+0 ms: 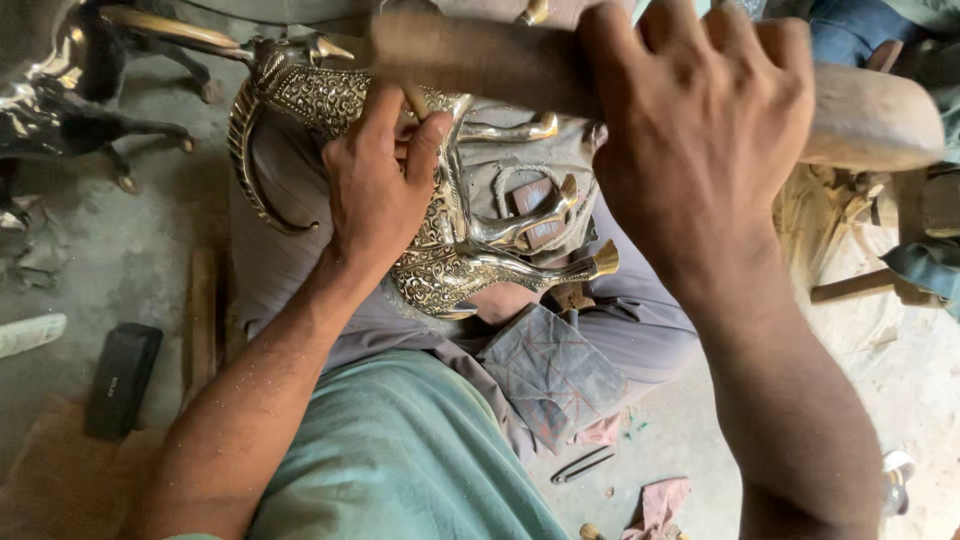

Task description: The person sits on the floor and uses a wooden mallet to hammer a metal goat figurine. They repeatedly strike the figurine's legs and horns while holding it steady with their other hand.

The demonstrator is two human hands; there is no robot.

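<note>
A shiny brass animal figure (455, 255) with engraved patterns, long curved horns and thin legs lies across my lap. My left hand (378, 178) rests on its body and pinches a thin metal punch against the engraved surface. Raised close to the camera, my right hand (700, 130) is closed around the wooden handle of a mallet (480, 60), whose thick rounded end (870, 115) sticks out to the right. The mallet handle crosses above the figure's neck. The punch's tip is hidden by my fingers.
Another dark metal animal figure (60, 100) stands on the grey floor at upper left. A black rectangular block (120, 378) lies at lower left. A folded cloth (555, 375) rests on my thigh, metal tongs (582, 465) on the floor below. Wooden pieces (860, 285) are at right.
</note>
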